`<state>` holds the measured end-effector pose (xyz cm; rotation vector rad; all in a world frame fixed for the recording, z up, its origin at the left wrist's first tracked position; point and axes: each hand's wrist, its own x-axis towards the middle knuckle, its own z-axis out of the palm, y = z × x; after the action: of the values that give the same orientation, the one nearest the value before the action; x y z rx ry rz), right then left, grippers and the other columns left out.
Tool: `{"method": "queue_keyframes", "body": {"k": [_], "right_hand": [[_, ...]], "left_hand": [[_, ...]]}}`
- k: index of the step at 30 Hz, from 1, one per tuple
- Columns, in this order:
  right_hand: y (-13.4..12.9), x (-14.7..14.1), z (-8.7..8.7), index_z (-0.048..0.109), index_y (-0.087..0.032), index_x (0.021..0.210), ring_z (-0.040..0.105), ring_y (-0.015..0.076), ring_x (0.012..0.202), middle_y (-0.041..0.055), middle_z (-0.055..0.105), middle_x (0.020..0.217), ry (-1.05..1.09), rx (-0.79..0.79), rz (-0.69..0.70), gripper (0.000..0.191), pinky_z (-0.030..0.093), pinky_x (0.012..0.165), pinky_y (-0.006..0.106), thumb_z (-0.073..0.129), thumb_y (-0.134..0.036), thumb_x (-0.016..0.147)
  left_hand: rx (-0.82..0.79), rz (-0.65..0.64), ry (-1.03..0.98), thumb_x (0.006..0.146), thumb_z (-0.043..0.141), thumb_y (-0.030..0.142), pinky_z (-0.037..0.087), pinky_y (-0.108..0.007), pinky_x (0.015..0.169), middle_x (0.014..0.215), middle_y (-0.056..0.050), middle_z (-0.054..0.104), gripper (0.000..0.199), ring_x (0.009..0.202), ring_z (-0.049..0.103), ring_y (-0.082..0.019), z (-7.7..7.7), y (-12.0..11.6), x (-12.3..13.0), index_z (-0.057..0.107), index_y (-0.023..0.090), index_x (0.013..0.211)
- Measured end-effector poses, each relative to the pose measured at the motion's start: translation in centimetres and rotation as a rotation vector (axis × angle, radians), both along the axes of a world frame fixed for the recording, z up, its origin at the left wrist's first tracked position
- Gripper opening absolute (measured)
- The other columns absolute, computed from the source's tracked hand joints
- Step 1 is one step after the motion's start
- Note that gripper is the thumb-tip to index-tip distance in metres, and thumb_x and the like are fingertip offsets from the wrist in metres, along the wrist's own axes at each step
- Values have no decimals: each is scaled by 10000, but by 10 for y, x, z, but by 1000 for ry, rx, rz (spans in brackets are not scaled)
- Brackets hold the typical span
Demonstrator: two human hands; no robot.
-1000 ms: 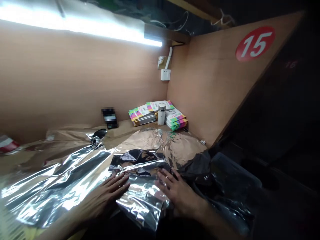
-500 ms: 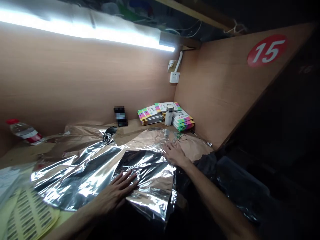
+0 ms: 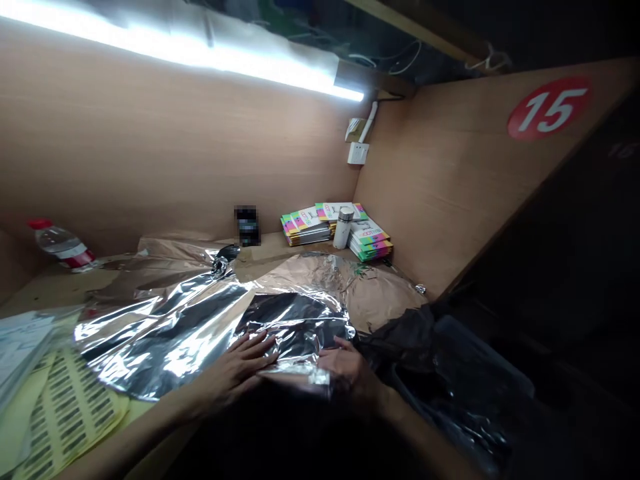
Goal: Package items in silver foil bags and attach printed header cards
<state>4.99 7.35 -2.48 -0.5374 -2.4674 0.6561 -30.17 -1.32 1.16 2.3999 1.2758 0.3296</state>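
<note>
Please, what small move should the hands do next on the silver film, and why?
Probably a gentle smoothing stroke with the right hand, toward its own side. The left hand lies on the silver film with fingers spread, so it could steady it, while the right is curled at the film and creases show between and beyond them.

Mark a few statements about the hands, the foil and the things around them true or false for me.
1. The left hand lies on the foil. True.
2. The right hand holds the flask. False: it is at the foil; the flask stands by the booklets.
3. The bottle has a blue cap. False: the cap is red.
4. The tube light is lit. True.
5. The red circle reads 15. True.
</note>
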Motion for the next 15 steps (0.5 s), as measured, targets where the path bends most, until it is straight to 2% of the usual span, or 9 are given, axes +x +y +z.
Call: {"method": "queue_keyframes", "body": {"k": [1,2,3,5,7,9,12,14,15], "right_hand": [[7,-6,8,736,-213,876,703,197,800,9,748,820,18,-131,-64,390,514,944,382,487,-463,1041],[13,-11,16,696,-200,770,645,168,672,-8,686,702,24,-246,-142,488,522,786,316,433,-498,1053],[18,-17,24,650,-195,697,582,147,595,-19,625,629,15,-317,-235,548,477,657,269,387,-505,1063],[23,-29,37,588,-191,626,522,134,564,-18,570,588,-28,-312,-415,542,372,558,241,394,-450,1060],[24,-41,42,559,-189,587,537,141,611,3,593,624,-81,-206,-524,436,357,593,249,496,-317,999],[23,-49,41,562,-189,576,568,162,660,35,633,672,-120,-143,-583,342,376,648,270,548,-200,918],[17,-53,41,640,-190,636,619,212,714,92,678,722,-177,-126,-617,284,424,713,313,553,-181,906],[10,-54,44,729,-171,808,663,274,853,152,724,864,-215,-82,-654,215,464,818,370,555,-199,931],[5,-54,46,753,-158,972,664,313,982,186,735,1001,-228,-21,-664,206,463,912,417,554,-205,944]], "left_hand": [[-38,61,-56,1070,461,454,248,-597,1260,1648,-13,376,458,1542,314,-321,2,1,1,502,396,1523],[-69,145,-122,1079,415,479,310,-582,1243,1614,-21,445,439,1514,380,-315,2,3,2,574,370,1474],[-82,239,-192,1079,380,518,381,-564,1212,1566,-34,518,460,1470,456,-314,2,4,3,650,338,1406],[-62,398,-305,1047,376,616,492,-531,1135,1435,-62,654,549,1369,572,-324,-2,6,7,779,278,1202],[-27,459,-346,1013,412,667,521,-527,1107,1352,-71,710,575,1334,600,-336,-7,5,11,815,257,1042],[3,451,-323,1013,437,646,491,-555,1133,1348,-69,711,536,1373,562,-343,-11,3,14,809,260,1014],[82,426,-238,1028,451,586,428,-587,1177,1311,-63,724,473,1401,522,-344,-17,1,20,803,273,993],[141,435,-183,1023,468,567,448,-560,1160,1254,-73,730,481,1347,555,-342,-22,4,24,794,258,851],[158,443,-162,1023,468,556,474,-541,1134,1239,-80,722,499,1301,580,-335,-24,6,25,781,246,788]]}}
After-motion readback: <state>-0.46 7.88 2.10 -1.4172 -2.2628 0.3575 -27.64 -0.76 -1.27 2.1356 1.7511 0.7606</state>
